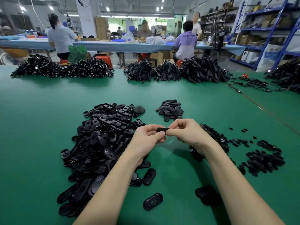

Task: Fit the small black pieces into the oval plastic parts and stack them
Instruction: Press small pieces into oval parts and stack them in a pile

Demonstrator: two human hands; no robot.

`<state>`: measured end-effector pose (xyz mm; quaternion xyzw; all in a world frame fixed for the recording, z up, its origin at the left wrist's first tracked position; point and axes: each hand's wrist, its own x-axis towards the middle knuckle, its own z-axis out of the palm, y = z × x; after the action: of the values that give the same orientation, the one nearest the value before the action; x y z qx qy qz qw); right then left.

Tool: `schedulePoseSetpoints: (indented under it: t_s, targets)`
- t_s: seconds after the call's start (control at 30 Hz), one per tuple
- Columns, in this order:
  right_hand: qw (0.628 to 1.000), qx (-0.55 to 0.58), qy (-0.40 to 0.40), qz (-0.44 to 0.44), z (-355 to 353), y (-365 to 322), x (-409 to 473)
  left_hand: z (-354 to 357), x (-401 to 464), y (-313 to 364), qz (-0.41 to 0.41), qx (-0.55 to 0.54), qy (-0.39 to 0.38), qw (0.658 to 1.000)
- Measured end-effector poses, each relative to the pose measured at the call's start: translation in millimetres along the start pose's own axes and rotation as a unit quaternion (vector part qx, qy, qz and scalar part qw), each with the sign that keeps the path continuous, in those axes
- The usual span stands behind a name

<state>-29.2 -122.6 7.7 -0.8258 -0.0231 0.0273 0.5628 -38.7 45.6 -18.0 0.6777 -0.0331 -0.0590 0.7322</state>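
One black oval plastic part [162, 130] is held above the green table [40, 103], pinched between my left hand [148, 137] and my right hand [186, 131]. Fingers hide most of it, so I cannot tell whether a small piece sits in it. A big loose heap of oval parts [100, 137] lies to the left under my left forearm. Small black pieces [263, 158] are scattered and heaped on the right. A smaller pile of oval parts [170, 109] lies straight ahead.
Single oval parts [152, 201] lie near the front edge between my forearms. Large mounds of black corded items [201, 70] line the far side of the table, with loose cables [253, 84] at the right. Other people sit at a bench beyond.
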Motion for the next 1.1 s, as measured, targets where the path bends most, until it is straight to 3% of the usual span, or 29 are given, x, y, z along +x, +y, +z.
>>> schedulePoseSetpoints:
  t_s: [0.3, 0.43, 0.63, 0.8, 0.93, 1.1]
  targets:
    - [0.999, -0.019, 0.027, -0.013, 7.9, 6.7, 1.2, 2.1, 1.5, -2.9, 0.003, 0.045, 0.029, 0.999]
    - [0.998, 0.051, 0.023, -0.016, 9.4, 7.1, 1.1, -2.1, 3.0, -2.7, 0.033, 0.030, 0.029, 0.999]
    - [0.997, 0.079, 0.021, 0.008, 7.0, 7.9, 1.7, -4.7, 3.1, -3.2, 0.070, 0.156, 0.037, 0.985]
    - [0.998, 0.045, 0.040, 0.018, 12.3, 15.4, 3.2, -5.3, 3.6, -0.3, 0.092, 0.302, 0.091, 0.944]
    - [0.996, -0.018, 0.079, 0.027, 17.2, 18.0, 8.3, -0.9, 12.9, 5.9, 0.105, 0.313, 0.118, 0.937]
    - [0.990, 0.001, 0.131, 0.048, 21.1, 20.1, 14.9, 14.4, 47.4, 11.2, 0.111, 0.311, 0.159, 0.931]
